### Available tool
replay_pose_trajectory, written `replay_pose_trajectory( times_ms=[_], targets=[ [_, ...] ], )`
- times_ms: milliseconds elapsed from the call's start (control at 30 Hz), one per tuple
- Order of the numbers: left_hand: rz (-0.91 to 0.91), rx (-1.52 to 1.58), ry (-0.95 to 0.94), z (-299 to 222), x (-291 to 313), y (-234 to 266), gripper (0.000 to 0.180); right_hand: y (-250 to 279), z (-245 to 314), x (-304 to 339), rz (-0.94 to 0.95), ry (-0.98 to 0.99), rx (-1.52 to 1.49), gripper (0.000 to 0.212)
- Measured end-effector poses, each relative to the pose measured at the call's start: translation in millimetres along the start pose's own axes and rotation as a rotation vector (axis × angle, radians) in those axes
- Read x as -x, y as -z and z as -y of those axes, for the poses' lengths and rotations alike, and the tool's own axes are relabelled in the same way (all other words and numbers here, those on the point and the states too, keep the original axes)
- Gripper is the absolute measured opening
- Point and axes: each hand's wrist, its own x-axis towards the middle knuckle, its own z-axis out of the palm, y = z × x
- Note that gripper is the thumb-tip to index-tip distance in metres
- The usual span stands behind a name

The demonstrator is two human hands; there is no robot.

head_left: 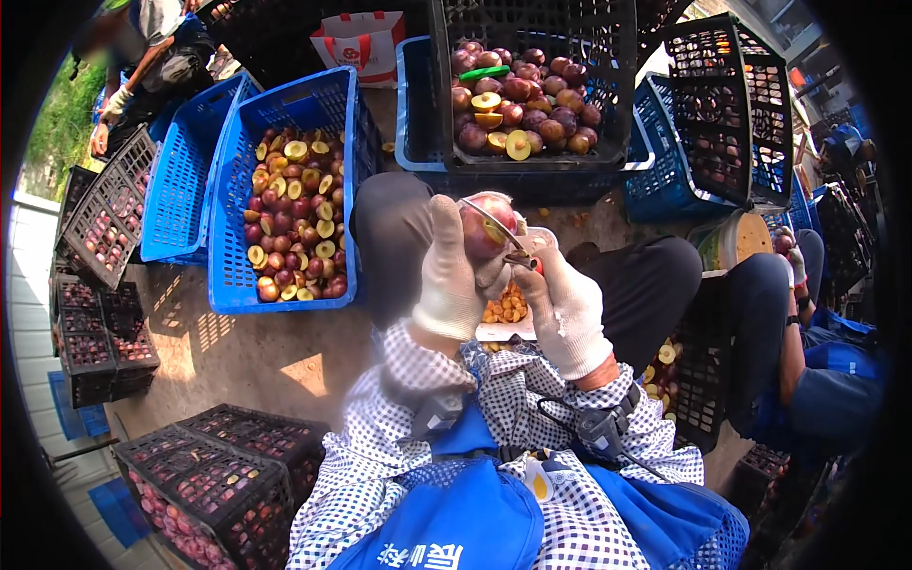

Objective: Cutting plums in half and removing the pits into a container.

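In the middle of the view, my left hand (447, 280), in a white knit glove, is closed around a reddish-purple plum (483, 239). My right hand (572, 323), gloved alike, grips a small knife (495, 224) whose thin blade lies across the plum. The knife's handle is mostly hidden by the fingers. Below the hands, between my legs, rests a white tray (491, 332) with orange-brown plum stones (507, 306) in it. To the left stands a blue crate (218, 275) of halved plums (295, 214), cut faces showing yellow.
Ahead, a tilted black crate (537, 28) holds whole and cut plums (532, 100), with a green-handled tool (484, 72) on top. Black plum crates (228, 475) stand lower left. Co-workers sit at right (826, 370) and upper left (142, 66). A white-red bag (361, 47) stands behind.
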Motion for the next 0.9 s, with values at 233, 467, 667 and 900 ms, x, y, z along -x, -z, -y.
replay_pose_trajectory(
  times_ms=[233,467,667,900],
  targets=[
    [-0.065,-0.407,-0.344,-5,-1,1,0.069,-21,-14,-14,-0.021,0.134,0.010,0.021],
    [0.084,-0.137,-0.269,4,0,-1,0.077,-26,-6,-11,-0.116,0.126,-0.237,0.020],
    [-0.062,-1.156,-0.503,-28,5,0,0.049,10,-11,-29,0.251,0.054,0.068,0.020],
    [0.052,-0.172,-0.179,4,-4,-5,0.047,-33,-24,-9,-0.118,0.345,0.105,0.030]
  ],
)
